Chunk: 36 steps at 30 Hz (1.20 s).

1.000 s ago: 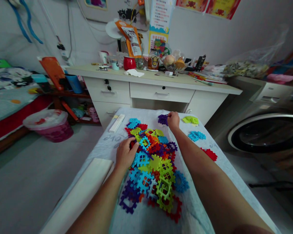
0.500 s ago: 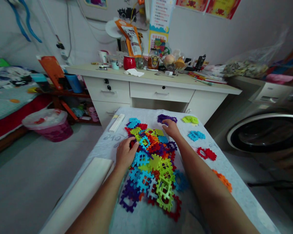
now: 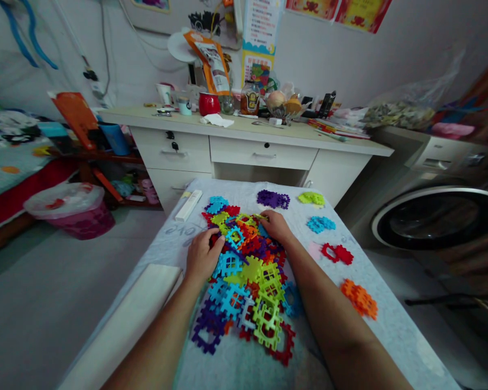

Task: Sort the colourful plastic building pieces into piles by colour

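Observation:
A heap of interlocking plastic building pieces (image 3: 252, 268) in several colours, flat with notched edges, covers the middle of the cloth-covered table. My left hand (image 3: 203, 254) rests at the heap's left side, its thumb and forefinger closed about a dark red piece (image 3: 214, 238) that is partly hidden. At the far right edge of the heap, my right hand (image 3: 277, 227) has its fingertips pinched on a yellow-green piece (image 3: 262, 217). Behind that hand lies a group of purple pieces (image 3: 273, 199).
Along the table's right side lie separate yellow-green (image 3: 311, 198), blue (image 3: 321, 223), red (image 3: 337, 253) and orange pieces (image 3: 359, 298). A white box-like strip (image 3: 188, 205) lies at the far left. Beyond stands a white desk (image 3: 264, 149); a washing machine (image 3: 435, 216) is at right.
My right hand has moved from the purple group back toward me, onto the heap's far right edge. The left hand stays at the heap's left side. The view has shifted slightly.

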### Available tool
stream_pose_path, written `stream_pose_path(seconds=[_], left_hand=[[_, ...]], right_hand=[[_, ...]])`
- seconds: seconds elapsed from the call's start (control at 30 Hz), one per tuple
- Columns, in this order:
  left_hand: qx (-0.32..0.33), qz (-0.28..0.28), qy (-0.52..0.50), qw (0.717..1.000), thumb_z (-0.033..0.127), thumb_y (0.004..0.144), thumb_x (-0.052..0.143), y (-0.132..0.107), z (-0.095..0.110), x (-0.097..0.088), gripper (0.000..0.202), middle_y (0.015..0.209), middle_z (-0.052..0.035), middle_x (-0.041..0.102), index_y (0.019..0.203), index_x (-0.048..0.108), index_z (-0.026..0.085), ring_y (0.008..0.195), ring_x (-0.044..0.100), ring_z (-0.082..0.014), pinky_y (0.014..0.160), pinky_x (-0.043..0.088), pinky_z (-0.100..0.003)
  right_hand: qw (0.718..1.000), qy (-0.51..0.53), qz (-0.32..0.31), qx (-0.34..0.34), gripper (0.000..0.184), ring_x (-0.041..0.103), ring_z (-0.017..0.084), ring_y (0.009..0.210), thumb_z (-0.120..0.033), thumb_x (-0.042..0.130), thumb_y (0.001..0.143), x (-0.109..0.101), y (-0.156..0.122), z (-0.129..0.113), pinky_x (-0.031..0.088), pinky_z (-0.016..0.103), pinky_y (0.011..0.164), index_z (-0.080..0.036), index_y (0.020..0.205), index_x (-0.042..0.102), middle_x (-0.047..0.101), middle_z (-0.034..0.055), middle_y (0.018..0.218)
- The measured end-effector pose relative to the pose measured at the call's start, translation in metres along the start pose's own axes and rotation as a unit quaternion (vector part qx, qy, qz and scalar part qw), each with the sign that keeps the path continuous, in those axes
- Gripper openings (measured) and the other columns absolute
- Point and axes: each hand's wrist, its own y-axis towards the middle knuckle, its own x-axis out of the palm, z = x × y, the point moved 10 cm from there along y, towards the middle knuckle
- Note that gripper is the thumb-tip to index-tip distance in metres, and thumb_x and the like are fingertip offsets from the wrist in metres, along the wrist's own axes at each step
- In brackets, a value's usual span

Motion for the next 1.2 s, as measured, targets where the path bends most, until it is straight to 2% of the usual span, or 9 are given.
stream_pose_path(seconds=[0.13,0.27,0.37,0.5,0.63,0.77,0.97,1.07,1.2], left_hand=[[-0.001,-0.004,0.002,1.000,0.048,0.087,0.051,0.000,0.000,0.001,0.042,0.117,-0.0100,0.070,0.113,0.067,0.020,0.112,0.062,-0.0279,0.103,0.045,-0.045],[-0.001,-0.005,0.000,1.000,0.049,0.087,0.051,0.000,-0.001,0.001,0.042,0.116,-0.0099,0.070,0.113,0.067,0.020,0.111,0.062,-0.0275,0.102,0.046,-0.045],[0.006,-0.005,-0.006,1.000,0.049,0.087,0.051,0.001,-0.001,0.002,0.042,0.116,-0.0099,0.070,0.114,0.067,0.019,0.109,0.063,-0.0261,0.100,0.047,-0.042],[0.007,-0.005,-0.005,1.000,0.049,0.087,0.051,0.001,0.000,0.002,0.043,0.115,-0.0103,0.071,0.113,0.067,0.019,0.108,0.064,-0.0264,0.099,0.048,-0.042],[0.001,-0.002,0.000,1.000,0.049,0.087,0.051,0.001,0.000,0.001,0.042,0.115,-0.0098,0.070,0.112,0.067,0.020,0.109,0.063,-0.0270,0.101,0.047,-0.044],[-0.007,-0.006,0.004,1.000,0.050,0.087,0.051,0.001,-0.001,0.001,0.042,0.116,-0.0095,0.070,0.113,0.067,0.021,0.111,0.062,-0.0274,0.101,0.046,-0.044],[-0.006,0.002,0.000,1.000,0.048,0.086,0.052,0.000,-0.001,0.000,0.040,0.115,-0.0089,0.070,0.113,0.067,0.022,0.111,0.062,-0.0269,0.101,0.047,-0.044],[-0.004,0.002,0.000,1.000,0.048,0.086,0.052,0.000,0.000,-0.001,0.040,0.116,-0.0091,0.070,0.112,0.067,0.021,0.111,0.062,-0.0271,0.101,0.046,-0.044],[-0.005,-0.005,-0.004,1.000,0.050,0.087,0.051,0.000,0.000,0.000,0.042,0.117,-0.0096,0.070,0.114,0.066,0.021,0.112,0.061,-0.0275,0.102,0.046,-0.045]], right_hand=[[0.998,0.028,0.050,0.028,0.021,0.064,0.019,0.096,-0.016,0.052,0.086,-0.014,0.001,0.019,0.044,0.026,0.086,-0.017,0.094,0.071,0.073,0.0081,0.100],[0.979,0.135,0.112,0.103,0.020,0.064,0.017,0.075,-0.021,0.054,0.081,-0.033,0.008,0.060,0.047,0.026,0.073,-0.017,0.096,0.067,0.070,0.0030,0.078],[0.939,0.228,0.173,0.189,0.030,0.062,0.015,0.060,-0.021,0.059,0.077,-0.051,0.012,0.109,0.048,0.024,0.062,-0.015,0.107,0.061,0.063,-0.0030,0.063],[0.875,0.280,0.252,0.305,0.030,0.059,0.012,0.051,-0.013,0.065,0.072,-0.074,0.006,0.178,0.048,0.021,0.053,-0.014,0.102,0.059,0.058,-0.0053,0.058],[0.839,0.295,0.280,0.360,0.032,0.056,0.011,0.046,-0.006,0.065,0.070,-0.086,-0.001,0.219,0.048,0.020,0.047,-0.013,0.101,0.059,0.055,-0.0055,0.057],[0.823,0.299,0.295,0.383,0.035,0.055,0.009,0.044,-0.002,0.066,0.068,-0.091,-0.004,0.235,0.049,0.019,0.044,-0.013,0.101,0.060,0.054,-0.0058,0.059],[0.805,0.315,0.303,0.402,0.034,0.055,0.008,0.046,-0.002,0.065,0.070,-0.087,0.001,0.245,0.049,0.019,0.044,-0.011,0.103,0.062,0.052,-0.0055,0.060],[0.809,0.316,0.299,0.396,0.035,0.055,0.009,0.047,0.000,0.063,0.070,-0.086,0.006,0.245,0.050,0.019,0.046,-0.011,0.103,0.063,0.053,-0.0049,0.060],[0.830,0.299,0.288,0.373,0.037,0.055,0.010,0.051,0.001,0.061,0.067,-0.090,0.010,0.240,0.051,0.021,0.049,-0.010,0.103,0.065,0.056,-0.0019,0.064]])
